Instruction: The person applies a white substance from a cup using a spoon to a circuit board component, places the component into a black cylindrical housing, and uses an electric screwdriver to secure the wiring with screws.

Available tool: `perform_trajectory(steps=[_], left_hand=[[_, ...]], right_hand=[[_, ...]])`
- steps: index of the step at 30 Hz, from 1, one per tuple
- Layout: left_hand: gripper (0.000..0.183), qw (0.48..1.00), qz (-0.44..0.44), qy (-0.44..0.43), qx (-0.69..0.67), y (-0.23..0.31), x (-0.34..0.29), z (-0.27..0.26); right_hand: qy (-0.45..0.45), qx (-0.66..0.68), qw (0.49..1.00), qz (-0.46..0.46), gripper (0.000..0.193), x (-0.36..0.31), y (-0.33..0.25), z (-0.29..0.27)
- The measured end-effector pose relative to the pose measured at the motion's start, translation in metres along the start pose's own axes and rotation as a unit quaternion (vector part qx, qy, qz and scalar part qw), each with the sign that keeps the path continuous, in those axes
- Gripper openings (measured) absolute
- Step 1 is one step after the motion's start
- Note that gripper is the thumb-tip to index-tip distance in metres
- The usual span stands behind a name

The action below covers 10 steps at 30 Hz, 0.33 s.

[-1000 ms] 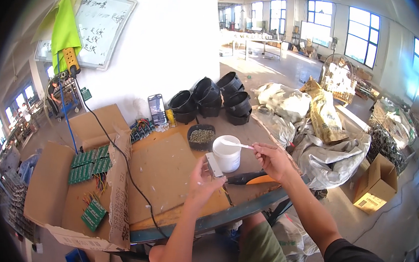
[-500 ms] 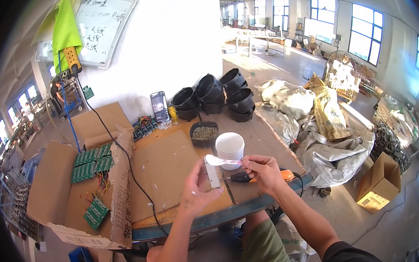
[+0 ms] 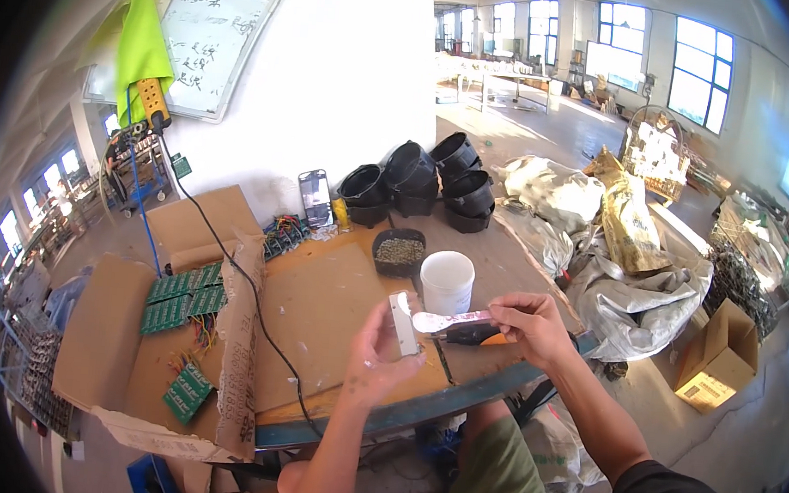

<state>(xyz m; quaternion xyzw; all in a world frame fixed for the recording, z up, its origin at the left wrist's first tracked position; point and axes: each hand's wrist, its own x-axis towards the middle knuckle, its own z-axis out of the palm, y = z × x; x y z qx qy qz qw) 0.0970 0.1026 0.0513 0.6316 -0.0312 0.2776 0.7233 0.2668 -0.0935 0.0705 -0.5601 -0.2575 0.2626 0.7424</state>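
Observation:
My left hand (image 3: 380, 355) is closed around a small pale rectangular block (image 3: 404, 324), held upright above the front of the table. In my right hand (image 3: 527, 324) a white spoon (image 3: 449, 321) with pinkish marks on its handle is pinched by the handle end. Its bowl points left, close to the block's upper right side; whether they touch I cannot tell. Just beyond the spoon stands a white plastic tub (image 3: 447, 283). Partly hidden beneath the spoon and my right hand lies a black and orange tool (image 3: 473, 335).
A black tray of small grains (image 3: 399, 252) sits behind the tub, with several black pots (image 3: 412, 178) farther back. On the left, an open cardboard box (image 3: 241, 373) holds green circuit boards (image 3: 186, 392). A black cable (image 3: 263, 329) crosses the table. Sacks (image 3: 636, 303) lie at the right.
The spoon has shifted right and down relative to the block, so its bowl no longer overlaps the block's top. The whole view has shifted slightly.

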Motion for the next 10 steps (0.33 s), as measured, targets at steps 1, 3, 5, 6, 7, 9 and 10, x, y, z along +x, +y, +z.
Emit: perform_trajectory(steps=[1, 3, 5, 6, 7, 9, 10], left_hand=[[0.073, 1.000, -0.002, 0.012, -0.016, 0.001, -0.001, 0.000], [0.069, 0.998, -0.012, 0.046, -0.044, 0.002, -0.002, 0.000], [0.067, 0.993, -0.035, 0.076, -0.077, -0.005, 0.001, -0.004], [0.066, 0.990, -0.046, 0.090, -0.096, -0.011, 0.003, -0.005], [0.064, 0.984, -0.065, 0.104, -0.133, -0.021, 0.006, -0.003], [0.064, 0.976, -0.074, 0.113, -0.169, -0.045, 0.013, -0.007], [0.065, 0.972, -0.078, 0.117, -0.189, -0.055, 0.018, -0.008]], right_hand=[[-0.001, -0.002, 1.000, 0.002, 0.011, -0.001, -0.001, 0.001], [0.035, 0.002, 0.999, -0.017, 0.010, 0.012, -0.004, -0.005], [0.053, -0.042, 0.997, -0.048, 0.011, 0.035, -0.009, -0.012], [0.058, -0.088, 0.992, -0.075, 0.011, 0.051, -0.016, -0.016], [0.007, -0.171, 0.976, -0.135, 0.015, 0.063, -0.026, -0.023], [-0.020, -0.357, 0.922, -0.149, 0.015, 0.080, -0.045, -0.016], [-0.048, -0.447, 0.880, -0.154, 0.013, 0.087, -0.053, -0.011]])
